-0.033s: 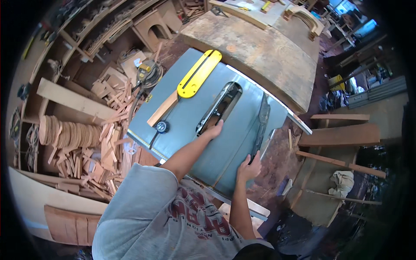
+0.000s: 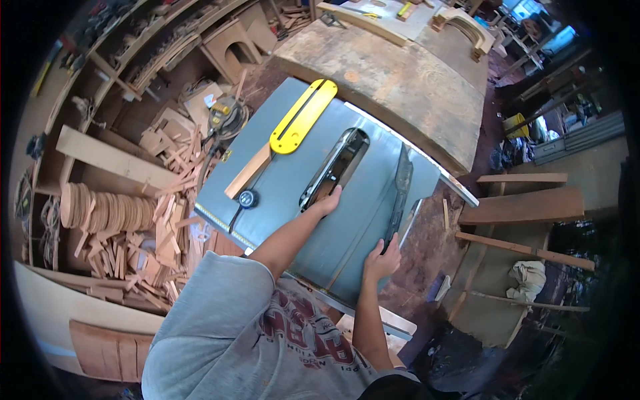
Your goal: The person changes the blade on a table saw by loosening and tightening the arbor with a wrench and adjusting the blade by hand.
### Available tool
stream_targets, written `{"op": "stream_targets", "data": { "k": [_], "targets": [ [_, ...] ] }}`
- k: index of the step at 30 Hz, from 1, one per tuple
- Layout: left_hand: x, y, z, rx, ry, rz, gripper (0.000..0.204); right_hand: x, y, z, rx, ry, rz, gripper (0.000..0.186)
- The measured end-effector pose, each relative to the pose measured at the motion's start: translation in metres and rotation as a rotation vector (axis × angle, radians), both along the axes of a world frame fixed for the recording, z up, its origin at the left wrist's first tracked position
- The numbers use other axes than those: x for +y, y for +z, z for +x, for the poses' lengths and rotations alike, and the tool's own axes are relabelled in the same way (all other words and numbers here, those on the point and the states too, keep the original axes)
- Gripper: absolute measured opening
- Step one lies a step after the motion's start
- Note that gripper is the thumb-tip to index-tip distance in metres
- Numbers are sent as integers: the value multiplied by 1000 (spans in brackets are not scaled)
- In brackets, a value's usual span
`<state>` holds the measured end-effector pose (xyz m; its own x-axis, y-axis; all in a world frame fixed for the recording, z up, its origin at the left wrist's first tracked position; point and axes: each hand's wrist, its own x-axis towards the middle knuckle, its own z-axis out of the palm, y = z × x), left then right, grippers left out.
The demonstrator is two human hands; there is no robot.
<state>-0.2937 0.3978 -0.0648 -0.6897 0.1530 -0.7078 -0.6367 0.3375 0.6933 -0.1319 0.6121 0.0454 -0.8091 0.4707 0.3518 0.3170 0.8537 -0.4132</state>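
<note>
A grey table saw (image 2: 360, 220) stands before me with its long throat opening (image 2: 348, 157) uncovered and dark metal parts showing inside. My left hand (image 2: 327, 202) rests at the near end of that opening, its fingers reaching over the rim; their tips are hidden inside. In my right hand (image 2: 383, 259) is the near end of a long black push stick (image 2: 403, 180), which lies slanting along the right part of the saw top. Toward the far left of the saw top lies the yellow throat plate (image 2: 303, 117), with its long slot.
By the yellow plate lie a wooden strip (image 2: 249, 171) and a small round black knob (image 2: 249, 199). A circular power tool (image 2: 228, 115) sits among wood offcuts (image 2: 153, 253) on the left. Beyond the saw is a worn wooden bench (image 2: 387, 73); boards (image 2: 527, 207) lie at right.
</note>
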Motion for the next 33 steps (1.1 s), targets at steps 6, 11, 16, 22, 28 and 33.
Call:
{"op": "stream_targets", "data": {
  "k": [6,11,16,22,28,33],
  "targets": [
    [28,76,5,30,77,-32,90,12,-11,9,20,-71,-21,53],
    [4,36,-7,-79,43,-42,86,4,-3,3,40,-27,-19,53],
    [14,34,-3,-123,-79,-18,73,10,-9,7,50,-57,-9,52],
    [3,45,12,-11,17,-212,56,2,-3,6,35,-43,-15,51],
    [-16,86,35,147,-232,-333,52,0,-3,6,-3,-24,-10,52],
    [-37,141,86,504,-223,-326,45,4,-8,12,-1,-27,14,52]
  ]
}}
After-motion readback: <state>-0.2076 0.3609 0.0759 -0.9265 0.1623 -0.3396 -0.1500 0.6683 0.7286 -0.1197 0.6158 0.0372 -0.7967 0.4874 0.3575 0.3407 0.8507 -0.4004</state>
